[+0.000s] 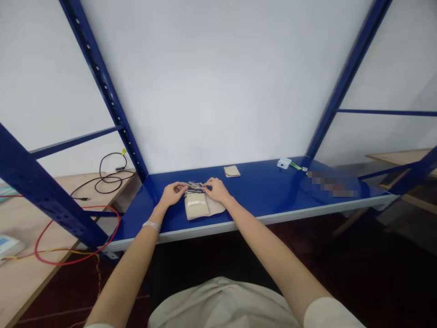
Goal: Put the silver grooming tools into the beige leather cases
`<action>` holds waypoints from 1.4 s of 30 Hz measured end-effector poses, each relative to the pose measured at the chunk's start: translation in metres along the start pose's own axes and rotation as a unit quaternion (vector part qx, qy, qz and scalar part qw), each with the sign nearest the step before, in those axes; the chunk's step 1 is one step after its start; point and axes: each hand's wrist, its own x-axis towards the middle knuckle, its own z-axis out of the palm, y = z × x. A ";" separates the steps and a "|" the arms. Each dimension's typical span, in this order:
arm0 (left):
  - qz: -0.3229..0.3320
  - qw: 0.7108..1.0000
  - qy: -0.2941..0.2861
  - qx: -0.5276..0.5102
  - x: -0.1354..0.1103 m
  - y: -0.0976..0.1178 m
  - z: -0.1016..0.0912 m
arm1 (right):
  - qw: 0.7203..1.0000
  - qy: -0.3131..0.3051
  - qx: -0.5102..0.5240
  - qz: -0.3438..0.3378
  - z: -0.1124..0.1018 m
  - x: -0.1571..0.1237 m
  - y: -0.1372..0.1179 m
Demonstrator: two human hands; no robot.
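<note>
- Blue steel shelf [262,191] crosses the view, with pale trim along its front edge and a perforated blue upright [102,82] at its back left corner, against a white wall [218,91].
- Left hand [172,193] rests near the front edge, left of the shelf's middle, with a silver bracelet [151,225] on its wrist. Its fingers [181,185] are together, on the left end of a dark striped bundle [194,187].
- Right hand [216,190] faces it from the other side, its fingers [207,183] together on the bundle's right end. Whether either hand is clamped tight is too small to tell.
- Bundle sits between the hands, mid-shelf, just behind a beige cloth pouch [196,206] that lies flat near the front edge and carries a white strip [195,203].
- Tan pad [232,171] lies near the back edge, well apart from the hands.
- White device [283,163] and a green piece [295,166] sit just beside each other toward the back right corner, near a blurred patch [331,183].
- Wooden table [30,282] stands left of the shelf, holding a black cable [109,177], a red cable [75,246] and a white box [8,246].
</note>
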 end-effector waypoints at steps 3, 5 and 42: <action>0.018 0.997 -0.059 -0.041 -0.009 0.014 0.000 | 0.999 -0.028 -0.015 -0.027 -0.002 -0.001 -0.006; 0.031 0.994 -0.092 -0.043 -0.014 0.020 0.001 | 0.999 -0.037 -0.021 -0.016 -0.003 -0.001 -0.008; -0.190 0.973 -0.030 -0.128 -0.069 0.044 0.004 | 0.985 -0.165 -0.046 0.032 -0.007 0.039 -0.026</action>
